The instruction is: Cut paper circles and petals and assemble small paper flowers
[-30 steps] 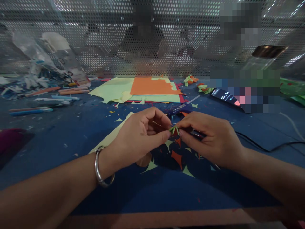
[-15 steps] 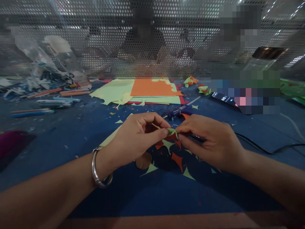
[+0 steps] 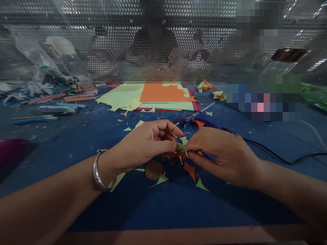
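Observation:
Between my two hands is a small folded piece of light green paper (image 3: 181, 148). My left hand (image 3: 150, 144), with a silver bangle at the wrist, pinches its left side between thumb and fingers. The fingertips of my right hand (image 3: 222, 153) are closed on its right end. Under and around the hands lie paper scraps, among them an orange scrap (image 3: 189, 171) and a green scrap (image 3: 202, 184). A brown round disc (image 3: 153, 170) sits just below my left hand. Behind my right hand is a blue glue gun (image 3: 187, 119), its body partly hidden.
A stack of coloured sheets, orange paper (image 3: 163, 92) on top, lies farther back. Crumpled paper flowers (image 3: 219, 95) are to its right. Pens (image 3: 35, 119) and a clear bottle (image 3: 74, 66) stand at left. A black cord (image 3: 273, 155) runs right. Perforated metal mesh (image 3: 114, 44) rises behind.
Both hands have shifted slightly, and the folded green paper has come a little lower and to the left. My left index finger has lifted off it. The brown disc shows more fully.

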Demonstrator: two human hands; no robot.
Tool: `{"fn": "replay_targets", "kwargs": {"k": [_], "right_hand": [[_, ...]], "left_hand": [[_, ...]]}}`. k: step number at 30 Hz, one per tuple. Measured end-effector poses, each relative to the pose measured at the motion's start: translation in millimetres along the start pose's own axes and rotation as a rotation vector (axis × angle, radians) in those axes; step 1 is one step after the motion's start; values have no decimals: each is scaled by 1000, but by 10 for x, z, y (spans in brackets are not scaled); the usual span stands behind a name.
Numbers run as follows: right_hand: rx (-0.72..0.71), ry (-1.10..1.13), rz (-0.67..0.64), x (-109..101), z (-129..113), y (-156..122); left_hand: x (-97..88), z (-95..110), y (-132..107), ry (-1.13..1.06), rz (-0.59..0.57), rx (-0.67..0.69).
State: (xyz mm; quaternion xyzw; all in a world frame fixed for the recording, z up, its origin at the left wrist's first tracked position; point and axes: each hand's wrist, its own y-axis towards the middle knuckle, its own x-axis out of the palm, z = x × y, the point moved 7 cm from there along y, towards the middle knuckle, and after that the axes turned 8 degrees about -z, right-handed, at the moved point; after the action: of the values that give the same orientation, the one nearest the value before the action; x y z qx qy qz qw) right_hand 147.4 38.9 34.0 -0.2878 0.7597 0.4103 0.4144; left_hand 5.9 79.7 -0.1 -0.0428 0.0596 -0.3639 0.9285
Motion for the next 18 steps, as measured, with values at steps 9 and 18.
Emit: {"fn": "replay_targets", "kwargs": {"k": [9,18], "right_hand": [[-22,21,-31,6,-60,-9],[47,26,-3,16,-44,-44]], "left_hand": [[58,0,10,-88,-184,-70],[107,-12,0,-125,-220,-133]]}}
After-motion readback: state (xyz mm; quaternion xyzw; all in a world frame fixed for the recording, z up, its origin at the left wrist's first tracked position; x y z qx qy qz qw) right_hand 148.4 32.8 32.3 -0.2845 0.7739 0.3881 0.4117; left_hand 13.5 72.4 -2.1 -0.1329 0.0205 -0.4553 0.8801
